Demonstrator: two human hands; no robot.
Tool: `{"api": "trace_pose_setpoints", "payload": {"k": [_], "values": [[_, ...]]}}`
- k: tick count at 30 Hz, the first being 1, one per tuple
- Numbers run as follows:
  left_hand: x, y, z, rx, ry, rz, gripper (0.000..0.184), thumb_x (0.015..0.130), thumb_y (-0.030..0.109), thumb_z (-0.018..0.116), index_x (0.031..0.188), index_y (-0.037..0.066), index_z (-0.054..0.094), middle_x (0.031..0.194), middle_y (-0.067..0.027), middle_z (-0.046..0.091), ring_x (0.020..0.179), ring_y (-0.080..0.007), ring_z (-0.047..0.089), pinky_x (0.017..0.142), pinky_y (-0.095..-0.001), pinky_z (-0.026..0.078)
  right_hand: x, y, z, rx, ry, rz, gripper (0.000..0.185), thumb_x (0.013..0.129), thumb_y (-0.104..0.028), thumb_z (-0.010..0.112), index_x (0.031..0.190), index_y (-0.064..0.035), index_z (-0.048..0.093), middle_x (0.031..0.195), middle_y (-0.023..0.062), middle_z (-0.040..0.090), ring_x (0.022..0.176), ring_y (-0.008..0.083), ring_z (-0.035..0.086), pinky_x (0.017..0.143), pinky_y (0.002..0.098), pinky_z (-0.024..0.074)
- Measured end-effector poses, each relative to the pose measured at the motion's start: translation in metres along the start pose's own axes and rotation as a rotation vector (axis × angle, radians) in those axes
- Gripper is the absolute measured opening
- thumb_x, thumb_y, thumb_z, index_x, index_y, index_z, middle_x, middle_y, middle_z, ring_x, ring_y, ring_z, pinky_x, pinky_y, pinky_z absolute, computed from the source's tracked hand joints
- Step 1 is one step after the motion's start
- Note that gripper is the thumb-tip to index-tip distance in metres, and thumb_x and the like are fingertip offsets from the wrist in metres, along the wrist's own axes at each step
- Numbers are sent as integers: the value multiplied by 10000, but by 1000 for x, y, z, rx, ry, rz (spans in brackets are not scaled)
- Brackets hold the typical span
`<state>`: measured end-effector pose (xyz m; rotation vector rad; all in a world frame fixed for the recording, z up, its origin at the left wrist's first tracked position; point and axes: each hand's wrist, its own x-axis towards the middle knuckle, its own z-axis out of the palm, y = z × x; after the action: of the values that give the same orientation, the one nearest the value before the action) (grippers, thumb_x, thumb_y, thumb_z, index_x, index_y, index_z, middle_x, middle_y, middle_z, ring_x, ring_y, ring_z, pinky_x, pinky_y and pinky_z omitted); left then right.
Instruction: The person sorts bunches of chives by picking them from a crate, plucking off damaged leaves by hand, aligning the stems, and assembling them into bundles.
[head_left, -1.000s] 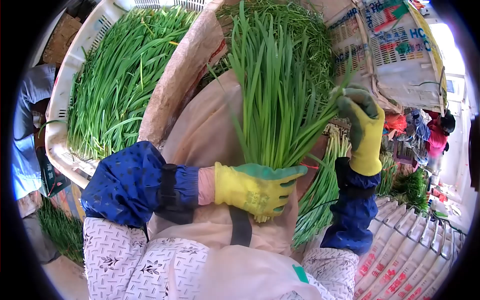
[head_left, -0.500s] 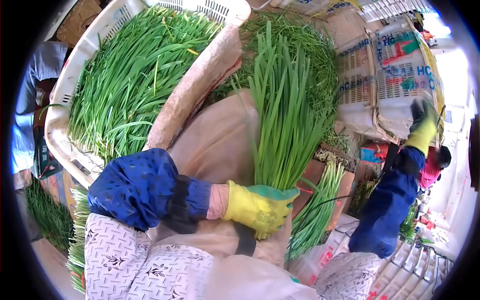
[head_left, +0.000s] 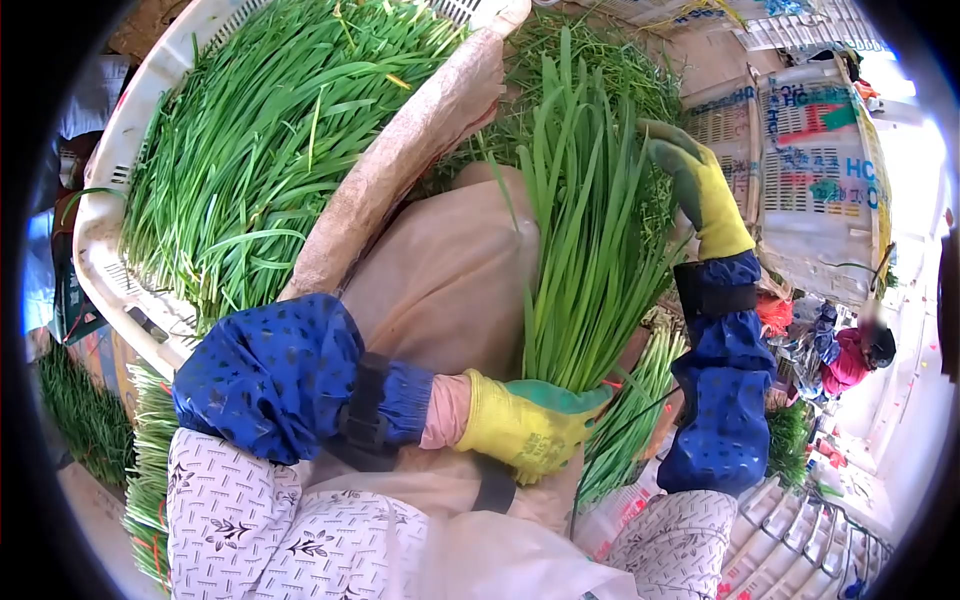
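Observation:
My left hand (head_left: 530,425), in a yellow and green glove, is wrapped round the lower stems of a bunch of long green leaves (head_left: 580,240). The leaves fan upward from the fist, over the apron-covered knee. At the right side of the bunch, near its upper leaves, is my right hand (head_left: 695,190), gloved alike. Its fingers are stretched toward the leaves and apart, with nothing visibly held. Behind the bunch lies a heap of loose green leaves (head_left: 650,80).
At the upper left a white crate (head_left: 100,235) holds many green leaves, with a brown cloth (head_left: 400,150) along its edge. Tied bundles (head_left: 625,420) lie below right. White crates (head_left: 815,180) stand at the upper right. A person in pink (head_left: 850,360) is farther back.
My right hand first went from the bunch out to the far right, then came back beside the leaves. The thin leaves it pinched earlier are gone from it. My left hand keeps its grip.

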<state>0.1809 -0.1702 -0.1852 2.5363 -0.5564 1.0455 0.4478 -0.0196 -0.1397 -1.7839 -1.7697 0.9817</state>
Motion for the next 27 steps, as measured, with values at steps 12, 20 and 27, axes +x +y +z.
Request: {"api": "trace_pose_setpoints", "payload": {"k": [12, 20, 27], "values": [[3, 0, 2, -114, -105, -35, 183, 701, 250, 567, 731, 127, 699, 829, -60, 645, 890, -293, 590, 994, -558, 312, -9, -15, 16, 289, 21, 141, 347, 825, -234, 666, 1083, -4, 643, 946, 36, 649, 860, 96, 578, 738, 225, 457], [1, 4, 9, -62, -112, -58, 197, 695, 263, 559, 723, 132, 704, 824, -57, 643, 904, -301, 588, 1002, -531, 308, 6, 10, 6, -742, 592, -15, 238, 807, -247, 645, 917, -38, 670, 965, 117, 647, 867, 257, 622, 769, 360, 480], [0, -2, 7, -101, -116, -21, 190, 701, 251, 554, 733, 133, 700, 818, -59, 642, 890, -293, 592, 1000, -549, 309, 12, 37, -53, -541, 757, 173, 292, 841, -294, 607, 900, -15, 669, 841, 135, 661, 778, 234, 635, 703, 323, 492]]}}
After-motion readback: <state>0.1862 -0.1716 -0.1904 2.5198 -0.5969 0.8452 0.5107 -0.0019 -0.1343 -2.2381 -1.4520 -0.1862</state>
